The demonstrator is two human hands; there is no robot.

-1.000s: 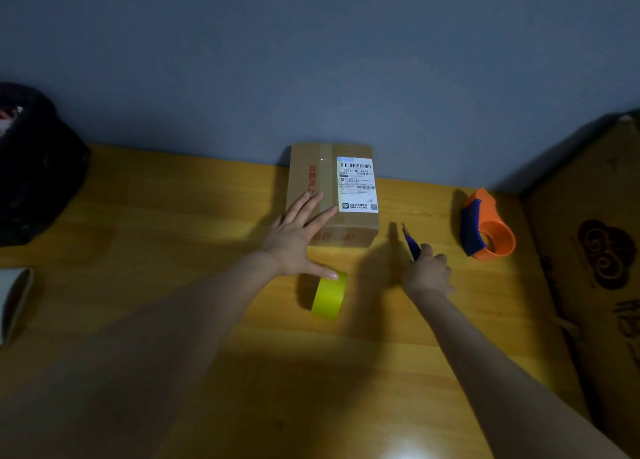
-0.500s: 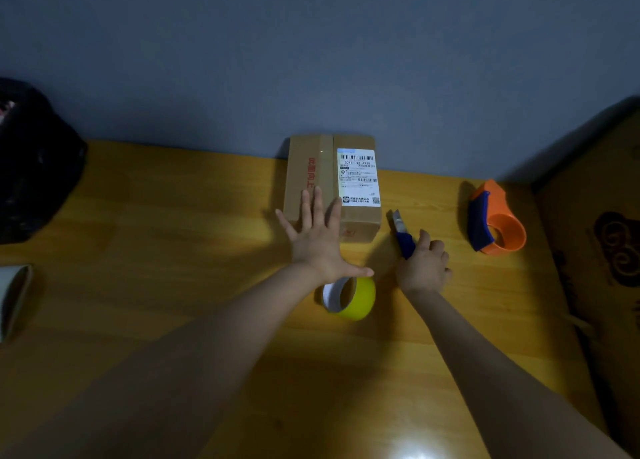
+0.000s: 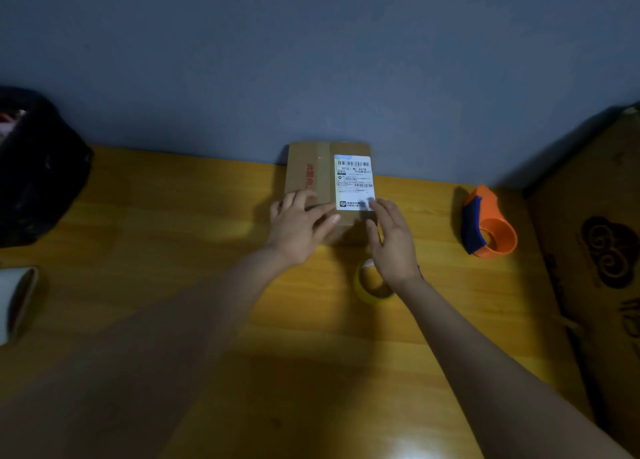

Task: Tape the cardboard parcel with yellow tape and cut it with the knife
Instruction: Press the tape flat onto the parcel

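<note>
The cardboard parcel (image 3: 313, 173) stands against the wall and carries a white shipping label (image 3: 355, 181). My left hand (image 3: 298, 226) lies flat on its near left edge, fingers spread. On the near right corner rests my right hand (image 3: 391, 240), open, with its fingertips on the label. The yellow tape roll (image 3: 369, 290) lies on the wooden table (image 3: 173, 251) just in front of the parcel, partly under my right wrist. Only a blue sliver of the knife (image 3: 419, 271) shows beside that wrist.
An orange and blue tape dispenser (image 3: 488, 230) sits to the right of the parcel. Along the right edge stands a large cardboard box (image 3: 595, 251). A black bag (image 3: 38, 171) is at the far left, with a white roll (image 3: 14, 303) below it.
My right hand has let go of the blue knife and moved onto the parcel's near right corner. My left hand shifted on the parcel's near edge. The tape roll now lies under my right wrist.
</note>
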